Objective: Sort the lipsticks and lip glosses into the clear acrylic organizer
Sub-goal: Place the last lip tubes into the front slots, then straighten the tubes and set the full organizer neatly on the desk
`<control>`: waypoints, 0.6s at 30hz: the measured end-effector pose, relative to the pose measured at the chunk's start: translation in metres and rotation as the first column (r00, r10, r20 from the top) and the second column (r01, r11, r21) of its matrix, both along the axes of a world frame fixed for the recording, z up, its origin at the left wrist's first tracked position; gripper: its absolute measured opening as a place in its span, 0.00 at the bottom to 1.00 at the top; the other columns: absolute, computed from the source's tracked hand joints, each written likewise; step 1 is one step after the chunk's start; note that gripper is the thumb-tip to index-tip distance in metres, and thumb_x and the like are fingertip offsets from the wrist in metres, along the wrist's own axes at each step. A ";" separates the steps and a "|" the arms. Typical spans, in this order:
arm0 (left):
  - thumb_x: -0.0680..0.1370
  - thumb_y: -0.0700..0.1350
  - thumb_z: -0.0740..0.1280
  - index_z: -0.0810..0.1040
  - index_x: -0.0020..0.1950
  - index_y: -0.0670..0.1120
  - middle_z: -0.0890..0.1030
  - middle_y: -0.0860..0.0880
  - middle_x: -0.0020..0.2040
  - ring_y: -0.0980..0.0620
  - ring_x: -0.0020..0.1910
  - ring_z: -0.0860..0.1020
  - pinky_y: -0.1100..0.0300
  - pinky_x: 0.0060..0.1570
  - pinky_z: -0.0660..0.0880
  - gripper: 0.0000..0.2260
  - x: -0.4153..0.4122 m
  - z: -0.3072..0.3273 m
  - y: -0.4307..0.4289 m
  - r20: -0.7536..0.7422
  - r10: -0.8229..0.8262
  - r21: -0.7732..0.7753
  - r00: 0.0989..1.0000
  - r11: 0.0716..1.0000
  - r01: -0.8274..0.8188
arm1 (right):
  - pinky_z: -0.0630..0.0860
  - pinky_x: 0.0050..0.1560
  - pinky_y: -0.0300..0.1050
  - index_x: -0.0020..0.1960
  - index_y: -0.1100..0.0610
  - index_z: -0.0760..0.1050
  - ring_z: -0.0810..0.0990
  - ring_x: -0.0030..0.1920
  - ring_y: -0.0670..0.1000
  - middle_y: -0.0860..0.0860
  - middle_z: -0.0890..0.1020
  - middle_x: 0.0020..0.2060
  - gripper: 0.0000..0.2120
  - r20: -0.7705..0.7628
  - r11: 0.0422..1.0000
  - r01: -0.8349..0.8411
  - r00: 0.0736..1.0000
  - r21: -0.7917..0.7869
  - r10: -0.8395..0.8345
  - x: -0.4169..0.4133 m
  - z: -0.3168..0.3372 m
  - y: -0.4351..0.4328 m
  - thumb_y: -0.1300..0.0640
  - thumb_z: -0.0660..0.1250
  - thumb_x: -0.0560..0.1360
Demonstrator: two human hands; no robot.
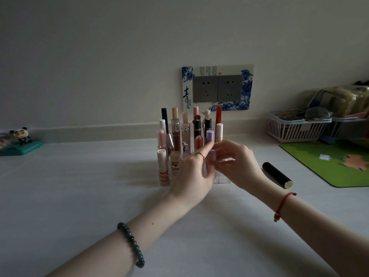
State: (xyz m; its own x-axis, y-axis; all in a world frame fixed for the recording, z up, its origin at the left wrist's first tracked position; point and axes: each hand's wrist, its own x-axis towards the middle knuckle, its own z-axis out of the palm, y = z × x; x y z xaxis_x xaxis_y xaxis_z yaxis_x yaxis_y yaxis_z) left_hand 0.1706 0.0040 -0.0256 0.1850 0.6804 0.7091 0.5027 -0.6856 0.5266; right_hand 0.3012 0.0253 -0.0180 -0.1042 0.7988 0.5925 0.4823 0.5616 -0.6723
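Lipsticks (175, 134) mostly stand in our organizer (222, 180); our left hand (189, 172) and right hand (235, 160) pinch a pale tube (211, 155) over its front; one black lipstick (277, 175) lies at three o'clock.

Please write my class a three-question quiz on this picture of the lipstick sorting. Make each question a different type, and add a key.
1. True or false: the left hand and the right hand meet at the front of the clear acrylic organizer.
2. Where is the black lipstick tube?
A) standing in the organizer
B) lying on the table, right of the organizer
C) in the left hand
3. Fill in: the red string bracelet is on the ____ wrist.

Key: 1 true, they close around a small lilac tube; 2 B; 3 right.
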 end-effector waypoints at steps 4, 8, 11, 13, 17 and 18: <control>0.73 0.38 0.67 0.68 0.68 0.45 0.81 0.48 0.53 0.50 0.49 0.81 0.62 0.53 0.76 0.23 0.002 0.003 -0.002 0.025 -0.015 0.016 1.000 1.000 0.015 | 0.78 0.43 0.34 0.50 0.56 0.77 0.81 0.39 0.44 0.49 0.82 0.39 0.13 0.010 1.000 0.024 1.000 0.018 -0.024 0.013 0.016 -0.003 0.61 0.73 0.65; 0.73 0.38 0.66 0.68 0.67 0.45 0.81 0.41 0.54 0.48 0.49 0.80 0.58 0.53 0.76 0.23 0.015 0.010 -0.008 0.035 -0.066 -0.003 0.997 0.998 0.066 | 0.76 0.41 0.28 0.49 0.55 0.78 0.80 0.38 0.41 0.46 0.81 0.38 0.12 -0.028 0.993 0.107 0.994 0.057 -0.105 0.040 0.037 -0.002 0.61 0.72 0.66; 0.74 0.40 0.65 0.67 0.68 0.44 0.78 0.43 0.59 0.51 0.51 0.79 0.64 0.59 0.71 0.23 0.033 0.012 -0.010 -0.022 -0.136 -0.038 0.990 0.990 0.135 | 0.77 0.39 0.31 0.47 0.53 0.78 0.80 0.36 0.41 0.45 0.81 0.36 0.10 -0.012 0.979 0.196 0.981 0.047 -0.196 0.067 0.042 0.002 0.61 0.72 0.66; 0.74 0.41 0.65 0.66 0.68 0.44 0.76 0.46 0.63 0.54 0.58 0.76 0.60 0.66 0.66 0.22 0.047 0.009 -0.009 -0.039 -0.193 -0.110 0.981 0.976 0.187 | 0.75 0.40 0.33 0.47 0.54 0.79 0.79 0.36 0.41 0.47 0.81 0.36 0.10 0.020 0.959 0.284 0.958 0.005 -0.285 0.087 0.037 0.005 0.61 0.72 0.67; 0.75 0.42 0.65 0.65 0.69 0.44 0.73 0.47 0.66 0.56 0.64 0.71 0.62 0.65 0.67 0.23 0.074 -0.002 -0.001 -0.008 -0.230 -0.334 0.973 0.918 0.214 | 0.78 0.48 0.49 0.48 0.56 0.79 0.80 0.37 0.49 0.53 0.82 0.38 0.10 0.074 0.892 0.423 0.906 -0.160 -0.416 0.118 0.016 0.006 0.61 0.71 0.67; 0.75 0.42 0.64 0.64 0.69 0.44 0.72 0.47 0.67 0.55 0.64 0.70 0.61 0.65 0.67 0.23 0.080 -0.003 0.002 0.015 -0.226 -0.391 0.974 0.895 0.214 | 0.78 0.48 0.51 0.48 0.57 0.79 0.80 0.38 0.51 0.54 0.83 0.39 0.10 0.098 0.882 0.423 0.906 -0.207 -0.412 0.123 0.012 0.006 0.60 0.72 0.67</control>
